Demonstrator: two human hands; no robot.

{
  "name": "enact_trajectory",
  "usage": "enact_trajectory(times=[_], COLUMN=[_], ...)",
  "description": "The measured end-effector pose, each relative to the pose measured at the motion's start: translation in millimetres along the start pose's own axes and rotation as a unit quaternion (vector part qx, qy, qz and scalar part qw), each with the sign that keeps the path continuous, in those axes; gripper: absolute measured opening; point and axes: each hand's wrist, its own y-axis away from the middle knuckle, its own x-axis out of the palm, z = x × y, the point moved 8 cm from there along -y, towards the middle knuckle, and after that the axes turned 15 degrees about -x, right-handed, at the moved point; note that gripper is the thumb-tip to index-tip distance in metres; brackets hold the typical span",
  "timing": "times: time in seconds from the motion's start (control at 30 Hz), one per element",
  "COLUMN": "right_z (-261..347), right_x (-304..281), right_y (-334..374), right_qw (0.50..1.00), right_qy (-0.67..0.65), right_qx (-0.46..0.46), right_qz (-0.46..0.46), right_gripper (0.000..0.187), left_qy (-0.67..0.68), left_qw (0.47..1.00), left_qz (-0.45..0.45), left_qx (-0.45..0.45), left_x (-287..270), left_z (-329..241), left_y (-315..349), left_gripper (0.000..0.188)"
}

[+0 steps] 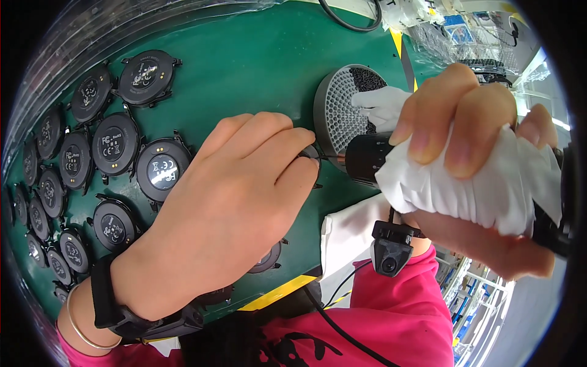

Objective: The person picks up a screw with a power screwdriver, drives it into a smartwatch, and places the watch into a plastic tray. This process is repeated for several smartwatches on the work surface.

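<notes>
My left hand (229, 177) is closed, its fingers pinching a round black watch body (315, 160) that they mostly hide. In my right hand (461, 122) is an electric screwdriver (365, 160), its grip wrapped in white cloth (452, 183). The thin bit points left and reaches the edge of the watch body by my left fingertips; I cannot tell whether it touches a screw. Just beyond the bit stands a round grey screw tray (342, 110) full of small holes, with black screws over its far right part. A white cloth-like piece (385, 101) overlaps the tray.
Several black watch bodies (116, 144) lie backs up in rows on the green mat (244, 61) at the left. White cloth or paper (345, 232) lies near the front edge. Yellow-black tape (278, 295) marks that edge. A small black camera (390, 254) sits at my right wrist.
</notes>
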Motion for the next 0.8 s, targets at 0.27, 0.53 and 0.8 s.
enact_trajectory(times=[0.27,0.53,0.8], right_z=[-8,-6,-2], right_x=[-28,-41,-47], right_y=[20,26,30], right_qw=[0.989,0.987,0.986], right_qy=[-0.031,0.016,0.070], right_qx=[-0.055,-0.052,-0.043], right_qz=[-0.137,-0.152,-0.147], right_gripper=[0.092,0.092,0.091], left_qy=[-0.010,-0.007,-0.015], left_qw=[1.000,1.000,1.000], left_qz=[-0.001,0.002,-0.006], left_qx=[-0.002,-0.026,-0.027], left_x=[0,-1,0], left_z=[0,1,1], left_y=[0,-2,-2], left_gripper=[0.037,0.042,0.043])
